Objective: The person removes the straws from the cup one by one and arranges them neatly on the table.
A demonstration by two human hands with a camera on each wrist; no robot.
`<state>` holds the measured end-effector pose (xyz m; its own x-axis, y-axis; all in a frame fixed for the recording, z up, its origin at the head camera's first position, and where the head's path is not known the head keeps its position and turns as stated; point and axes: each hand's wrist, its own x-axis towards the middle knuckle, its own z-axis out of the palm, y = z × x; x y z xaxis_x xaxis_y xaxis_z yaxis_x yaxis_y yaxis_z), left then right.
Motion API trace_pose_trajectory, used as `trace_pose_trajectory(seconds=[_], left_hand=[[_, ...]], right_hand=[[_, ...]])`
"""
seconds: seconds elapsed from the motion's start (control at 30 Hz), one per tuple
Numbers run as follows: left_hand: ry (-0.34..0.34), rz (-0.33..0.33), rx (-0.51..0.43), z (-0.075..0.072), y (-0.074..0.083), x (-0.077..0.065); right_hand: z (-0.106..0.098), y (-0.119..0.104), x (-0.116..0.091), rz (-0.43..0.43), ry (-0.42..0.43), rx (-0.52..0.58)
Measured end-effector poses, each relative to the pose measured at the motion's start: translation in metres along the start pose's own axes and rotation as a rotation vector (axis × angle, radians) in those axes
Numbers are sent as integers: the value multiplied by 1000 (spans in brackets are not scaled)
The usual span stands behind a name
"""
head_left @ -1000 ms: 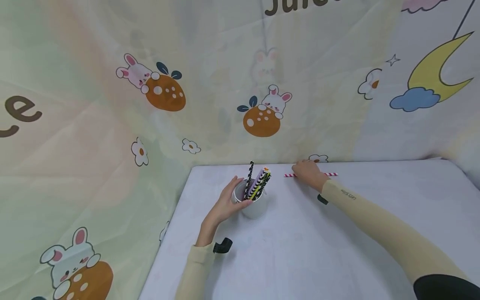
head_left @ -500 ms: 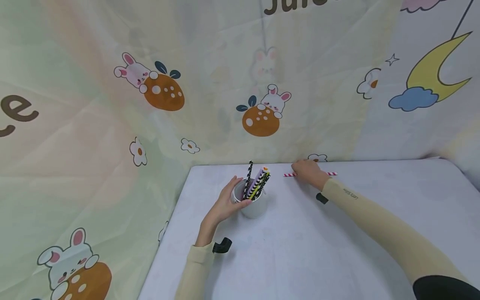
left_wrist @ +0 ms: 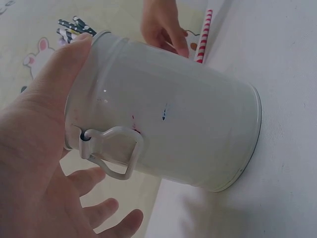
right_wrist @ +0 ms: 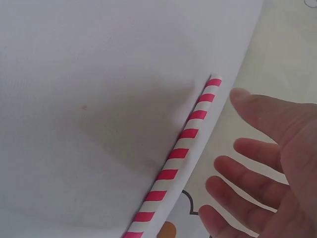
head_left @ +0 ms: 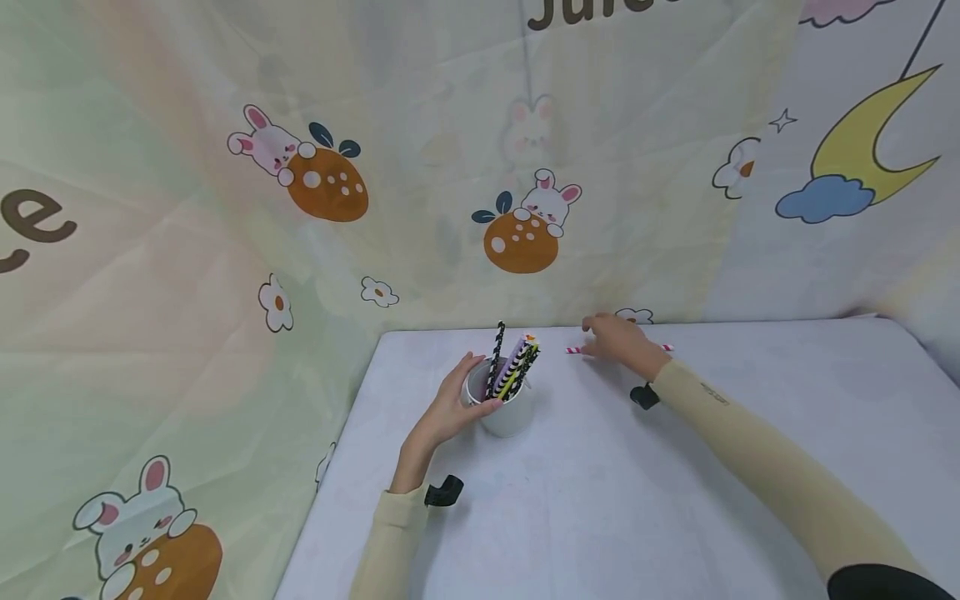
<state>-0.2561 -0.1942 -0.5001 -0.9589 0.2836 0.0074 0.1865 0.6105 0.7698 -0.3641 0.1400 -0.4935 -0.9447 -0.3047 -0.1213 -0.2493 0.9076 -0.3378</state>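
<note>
White metal pail (head_left: 508, 421) was held by the left hand (head_left: 450, 404), thumb hooked at the rim, some fingers hanging loose below in the left wrist view. A metal loop (left_wrist: 116, 172) was seen on the pail's side, at 8 o'clock there. A bunch of patterned straws (head_left: 517, 371) was contained in the pail, most tilted toward 1 o'clock in the head view. Red-and-white striped straw (right_wrist: 178, 153) was laid flat on the white table (head_left: 600, 492), near its back edge, at 2 o'clock from the pail. It was partly covered by the right hand (head_left: 618, 343) in the head view, ends exposed at 9 and 3 o'clock. Right fingers were spread, nothing grasped; thumb was seen apart from the straw. Table was backed at 12 o'clock by a printed backdrop (head_left: 427, 208).
</note>
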Motion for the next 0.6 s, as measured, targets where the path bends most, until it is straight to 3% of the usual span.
trace_pose_trajectory(seconds=[0.6], left_hand=[[-2,7,-28,1,-1,0]], right_hand=[[2,-9,-17,87,151,488]])
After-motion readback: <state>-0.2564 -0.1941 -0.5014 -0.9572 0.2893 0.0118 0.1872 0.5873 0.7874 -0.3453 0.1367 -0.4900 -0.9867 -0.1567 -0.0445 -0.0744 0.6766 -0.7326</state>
